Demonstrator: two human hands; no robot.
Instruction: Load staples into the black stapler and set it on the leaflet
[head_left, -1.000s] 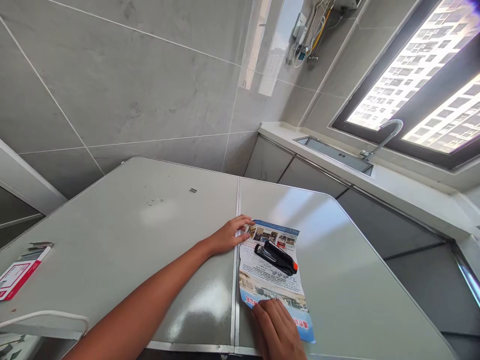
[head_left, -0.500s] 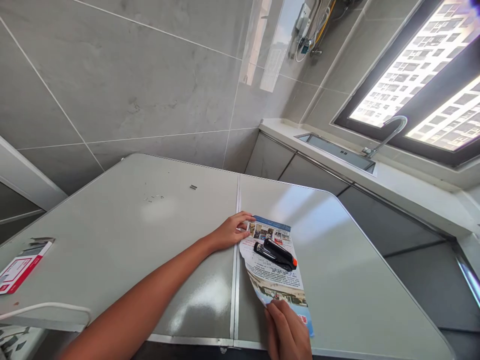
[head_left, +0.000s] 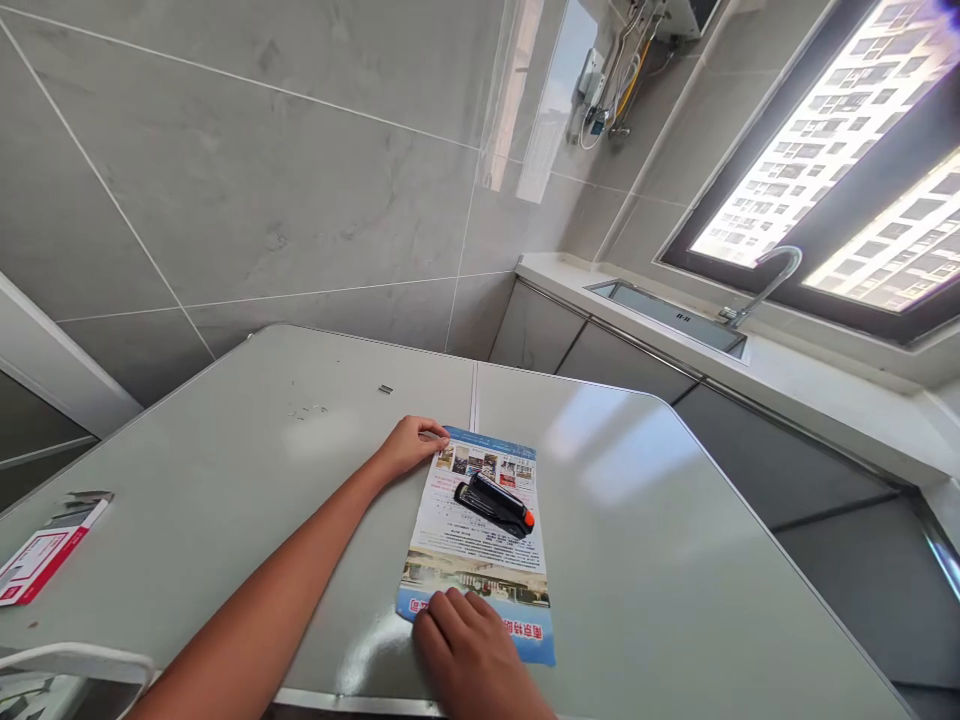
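Observation:
A printed flyer (head_left: 480,562) with blue ends, small photos and rows of text lies on the grey table. On its upper half rests a black stapler (head_left: 491,508) with an orange end, touched by neither hand. My left hand (head_left: 409,445) pinches the flyer's upper left corner between thumb and fingers. At the bottom edge, my right hand (head_left: 472,650) is closed with curled fingers over the paper, covering part of the large red characters; its fingertips are partly hidden.
A short strip of staples (head_left: 385,389) and loose staples (head_left: 309,410) lie farther back on the table (head_left: 637,560). At the left is a red and white package (head_left: 49,550). Beyond the table stand a counter with a sink (head_left: 667,318) and a tap (head_left: 772,280).
Both hands have shifted left with the flyer, the stapler riding on it. The flyer's left edge, curled up before, now lies flatter, across the table's seam.

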